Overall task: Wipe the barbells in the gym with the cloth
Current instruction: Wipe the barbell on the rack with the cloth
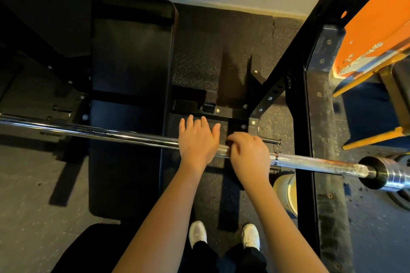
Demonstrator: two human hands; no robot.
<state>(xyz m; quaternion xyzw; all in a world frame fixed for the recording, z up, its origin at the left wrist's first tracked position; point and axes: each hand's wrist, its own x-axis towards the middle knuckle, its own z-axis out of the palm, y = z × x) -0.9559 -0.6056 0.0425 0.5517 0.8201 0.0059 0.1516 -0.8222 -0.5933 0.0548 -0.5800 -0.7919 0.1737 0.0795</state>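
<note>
Steel underhand: laid left hand (197, 146) flat, fingers (190, 123) straight, across barbell (111, 134); curled right hand (248, 153) round it alongside; cloth unseen; needed lengthwise strokes.

Barbell (111, 134) runs L–R across the view, over the near half of black padded bench (131, 68). L hand (198, 143) lies palm-down on the shaft, fingers straight, pointing fwd. R hand (249, 154) sits just beside it on the knurled section, fingers curled over the bar. Chrome sleeve (397, 178) w/ dark collar at bar's R end, past black perforated rack upright (296, 55). Orange beam (377, 6) upper R. Two white shoes (198, 232) on rubber floor (33, 184), below the hands.
</note>
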